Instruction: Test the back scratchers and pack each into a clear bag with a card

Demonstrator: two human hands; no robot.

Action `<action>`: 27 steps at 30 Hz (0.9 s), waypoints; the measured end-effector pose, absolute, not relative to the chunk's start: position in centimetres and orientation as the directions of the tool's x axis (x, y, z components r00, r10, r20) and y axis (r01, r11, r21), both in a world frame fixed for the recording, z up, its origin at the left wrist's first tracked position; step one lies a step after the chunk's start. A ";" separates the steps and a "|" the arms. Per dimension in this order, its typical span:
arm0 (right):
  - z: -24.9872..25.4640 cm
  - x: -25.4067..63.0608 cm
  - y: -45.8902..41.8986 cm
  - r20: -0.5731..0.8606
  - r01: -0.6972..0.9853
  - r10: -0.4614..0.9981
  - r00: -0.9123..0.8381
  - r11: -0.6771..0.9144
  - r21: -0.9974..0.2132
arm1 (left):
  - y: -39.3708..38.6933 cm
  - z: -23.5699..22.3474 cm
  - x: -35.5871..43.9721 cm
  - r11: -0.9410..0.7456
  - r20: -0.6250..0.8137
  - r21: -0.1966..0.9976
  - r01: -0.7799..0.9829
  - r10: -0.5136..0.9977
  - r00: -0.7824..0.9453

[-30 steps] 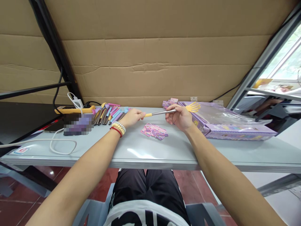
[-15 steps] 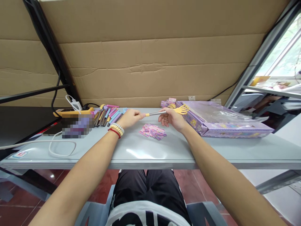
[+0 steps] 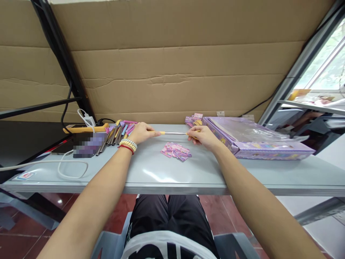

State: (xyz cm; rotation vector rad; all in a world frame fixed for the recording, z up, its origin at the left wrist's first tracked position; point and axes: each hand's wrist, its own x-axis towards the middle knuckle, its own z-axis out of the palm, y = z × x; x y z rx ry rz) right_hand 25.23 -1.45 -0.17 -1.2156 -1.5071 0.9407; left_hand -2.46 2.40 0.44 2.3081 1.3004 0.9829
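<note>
A yellow back scratcher point(image 3: 174, 133) with a silver metal rod lies level between my two hands, above the table. My left hand point(image 3: 142, 133) is closed on its yellow handle end. My right hand point(image 3: 202, 136) is closed around the yellow hand-shaped head, which the fingers mostly hide. Below the rod, a loose pile of pink and purple printed cards point(image 3: 176, 151) rests on the table. Close to my left hand lie several more back scratchers point(image 3: 118, 132) in pink, blue, purple and yellow, with dark rods.
A purple printed box point(image 3: 269, 154) with clear plastic on top stands at the right. Small pink packets point(image 3: 194, 118) sit beside it. On the left are a yellow-edged device point(image 3: 101, 127), a white charger point(image 3: 88, 118) and a white cable point(image 3: 72, 175). A cardboard panel point(image 3: 172, 93) closes the back.
My right hand has slid onto the yellow head, which stuck out past it before. The rod between my hands looks shorter. My left hand has shifted slightly left with the handle.
</note>
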 end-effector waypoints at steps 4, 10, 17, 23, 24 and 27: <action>-0.4 25.0 -1.6 0.233 0.326 0.970 -0.064 0.241 -0.914 | 2.2 0.7 -2.3 -0.530 0.354 0.605 0.595 0.848 0.395; -0.6 24.9 -1.6 0.324 0.382 0.941 -0.099 0.336 -0.861 | 1.1 1.2 -1.0 -0.517 0.311 0.653 0.554 0.849 0.426; -0.5 25.2 -1.8 0.468 0.384 0.880 -0.087 0.463 -0.799 | -0.6 1.9 0.7 -0.484 0.329 0.708 0.514 0.870 0.367; -0.4 25.2 -1.8 0.461 0.326 0.884 -0.079 0.459 -0.826 | -0.7 2.0 1.2 -0.450 0.322 0.749 0.488 0.889 0.325; -0.4 25.2 -1.8 0.458 0.319 0.885 -0.076 0.457 -0.830 | -0.7 2.0 1.3 -0.445 0.320 0.752 0.486 0.892 0.320; -0.4 25.1 -1.8 0.453 0.291 0.889 -0.067 0.452 -0.844 | -0.8 2.0 1.4 -0.432 0.316 0.766 0.477 0.898 0.307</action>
